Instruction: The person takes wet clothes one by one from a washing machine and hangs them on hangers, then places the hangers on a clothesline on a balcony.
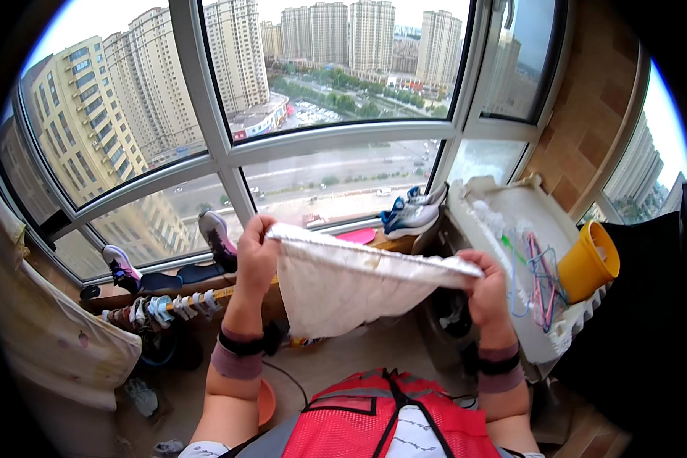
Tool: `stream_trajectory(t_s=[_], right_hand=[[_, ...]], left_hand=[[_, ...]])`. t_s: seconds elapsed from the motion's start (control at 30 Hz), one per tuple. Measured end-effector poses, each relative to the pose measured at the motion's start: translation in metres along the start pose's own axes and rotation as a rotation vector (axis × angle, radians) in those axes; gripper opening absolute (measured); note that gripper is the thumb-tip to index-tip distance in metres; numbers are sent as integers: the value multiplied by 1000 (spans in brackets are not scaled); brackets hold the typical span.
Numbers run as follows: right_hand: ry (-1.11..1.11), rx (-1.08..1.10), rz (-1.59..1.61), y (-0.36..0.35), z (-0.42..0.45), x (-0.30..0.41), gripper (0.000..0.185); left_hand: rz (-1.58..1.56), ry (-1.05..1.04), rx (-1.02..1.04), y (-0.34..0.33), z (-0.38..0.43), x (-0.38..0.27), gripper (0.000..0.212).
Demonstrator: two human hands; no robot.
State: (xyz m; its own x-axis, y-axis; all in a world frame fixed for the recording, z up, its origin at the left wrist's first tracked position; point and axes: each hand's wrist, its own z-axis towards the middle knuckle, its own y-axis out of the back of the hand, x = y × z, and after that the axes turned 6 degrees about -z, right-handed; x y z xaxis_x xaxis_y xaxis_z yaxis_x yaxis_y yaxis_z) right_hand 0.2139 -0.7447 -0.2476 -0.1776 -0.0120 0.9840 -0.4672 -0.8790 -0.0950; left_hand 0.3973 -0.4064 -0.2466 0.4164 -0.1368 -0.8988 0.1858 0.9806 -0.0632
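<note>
A white cloth (343, 292) is stretched between my two hands in front of the window. My left hand (259, 249) grips its upper left corner, and my right hand (486, 286) holds the right end, a little lower. The cloth's top edge looks gathered, and a small brownish mark shows near its middle. Its lower part hangs down in a slanting shape. What the cloth is exactly, I cannot tell. Fingers of both hands are partly hidden by the fabric.
Shoes (412, 214) stand on the window ledge. At right, a white foam-like tray (464, 200) bears clothes hangers (541, 286) and a yellow bucket (587, 263). Small items hang along a rod (223, 293) at left, near a draped printed cloth (63, 338). An orange basin (266, 402) is on the floor.
</note>
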Motion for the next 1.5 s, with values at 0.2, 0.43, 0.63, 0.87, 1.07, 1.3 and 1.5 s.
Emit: stream_trajectory(t_s=[0.2, 0.43, 0.63, 0.87, 1.07, 1.3, 1.5], right_hand=[[-32, 38, -23, -10, 5, 30, 27], [201, 515, -1161, -10, 1, -32, 19], [84, 734, -710, -76, -17, -52, 51], [167, 253, -1106, -54, -21, -77, 14], [127, 187, -927, -15, -24, -84, 20], [237, 179, -856, -15, -10, -34, 15], [684, -43, -805, -29, -21, 14, 20]], left_hand=[[-194, 115, 5, 6, 11, -19, 14], [-264, 413, 287, -53, -24, 0, 13], [-83, 320, 554, -113, -65, -7, 9], [-17, 243, 420, -72, -58, 1, 12], [449, 29, 286, -9, -67, 38, 21], [575, -142, 103, 32, -54, 24, 22], [705, -512, 25, 18, -56, 2, 20]])
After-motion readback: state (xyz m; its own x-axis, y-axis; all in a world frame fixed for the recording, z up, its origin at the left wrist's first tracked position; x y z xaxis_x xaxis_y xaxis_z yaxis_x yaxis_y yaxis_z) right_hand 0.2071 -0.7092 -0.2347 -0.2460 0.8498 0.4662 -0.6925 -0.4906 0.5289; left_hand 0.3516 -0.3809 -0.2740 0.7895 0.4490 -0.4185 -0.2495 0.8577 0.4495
